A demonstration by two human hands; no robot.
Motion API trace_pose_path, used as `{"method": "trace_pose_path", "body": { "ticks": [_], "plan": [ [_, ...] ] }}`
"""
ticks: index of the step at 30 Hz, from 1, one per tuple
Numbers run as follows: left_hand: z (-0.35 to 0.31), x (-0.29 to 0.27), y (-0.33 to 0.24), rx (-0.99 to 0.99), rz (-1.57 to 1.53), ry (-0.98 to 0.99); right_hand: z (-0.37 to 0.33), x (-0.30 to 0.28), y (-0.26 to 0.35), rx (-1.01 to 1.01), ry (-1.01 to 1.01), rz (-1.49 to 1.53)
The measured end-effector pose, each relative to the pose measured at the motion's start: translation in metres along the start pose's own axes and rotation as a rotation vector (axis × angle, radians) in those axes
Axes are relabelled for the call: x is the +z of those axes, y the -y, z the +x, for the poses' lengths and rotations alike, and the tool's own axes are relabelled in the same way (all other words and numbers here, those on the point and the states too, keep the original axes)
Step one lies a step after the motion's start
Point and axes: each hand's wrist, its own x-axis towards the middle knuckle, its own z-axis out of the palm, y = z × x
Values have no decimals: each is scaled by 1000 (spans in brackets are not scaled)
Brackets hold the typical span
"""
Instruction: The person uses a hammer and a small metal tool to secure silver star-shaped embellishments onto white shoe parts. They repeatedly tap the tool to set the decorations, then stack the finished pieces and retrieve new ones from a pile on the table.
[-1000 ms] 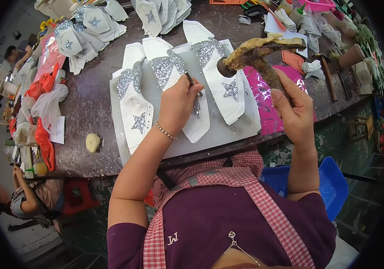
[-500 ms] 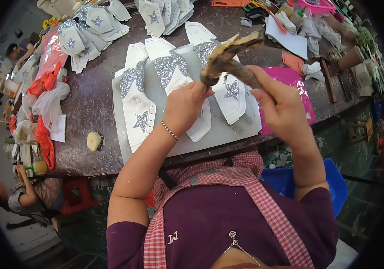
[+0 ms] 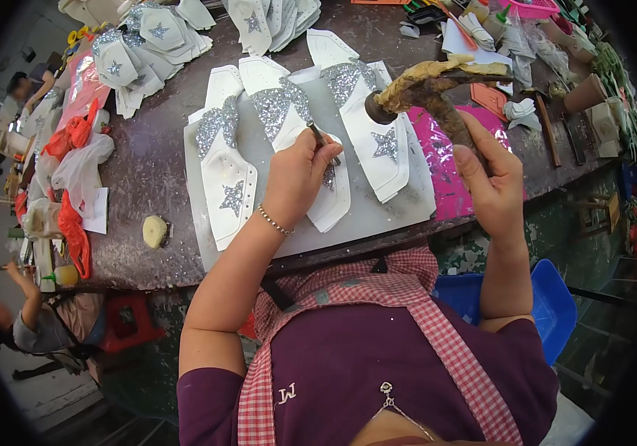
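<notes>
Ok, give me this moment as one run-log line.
Left hand: holding rod at middle white piece | Right hand: holding hammer, head apart from rod | Underneath: pale board

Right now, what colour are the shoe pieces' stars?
The stars are glittery silver, clearest in the head view.

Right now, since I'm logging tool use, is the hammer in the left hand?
No, the right hand grips the hammer, while the left hand holds a slim rod.
</notes>
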Motion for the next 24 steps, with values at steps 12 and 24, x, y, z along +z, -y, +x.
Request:
{"method": "trace_pose_path", "body": {
  "ticks": [12, 24],
  "plan": [
    [5, 0, 1, 20, 99, 92, 23, -15, 44, -303, -130, 366],
    [0, 4, -5, 276, 280, 72, 9, -8, 45, -441, -154, 243]
  ]
}}
